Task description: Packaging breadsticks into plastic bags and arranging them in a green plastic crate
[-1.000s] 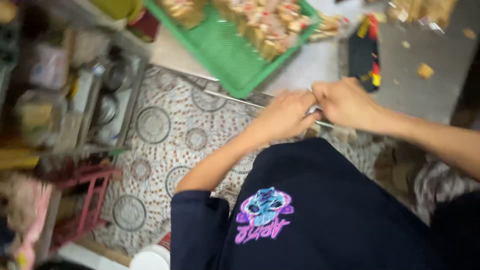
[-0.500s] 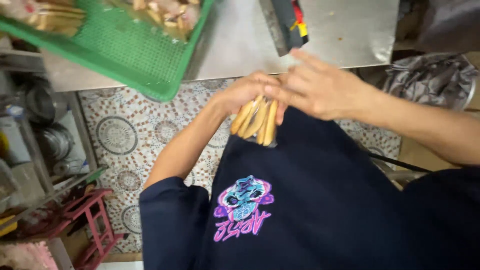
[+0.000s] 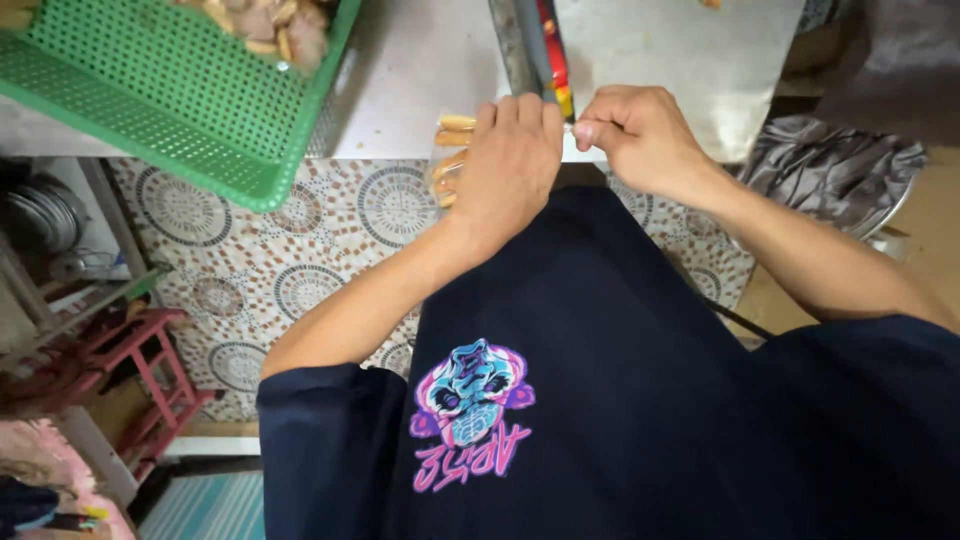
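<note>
A small clear bag of finger-shaped golden biscuits is held at the front edge of the steel bench, partly over the patterned tile floor below. The left hand is closed over the bag from above, so that only the biscuit ends show past its knuckles, and the fingers are wrapped around the bundle. The right hand is drawn close beside it, thumb and forefinger pinched on what appears to be the bag's open end or a thin tie; the pinched piece is too small to be made out. Just beyond the knuckles a dark, long device with red and yellow marks lies on the bench. A green perforated basket holding more packed biscuits overhangs the bench's left edge. The bag is judged to be light, its film thin and slippery, and the biscuits inside brittle and easily snapped by a hard squeeze. The bundle is best taken around its middle with a broad, gentle grip, while the loose film at the mouth is gathered between fingertips, where pressure cannot reach the biscuits. A pink stool stands on the floor to the left.
</note>
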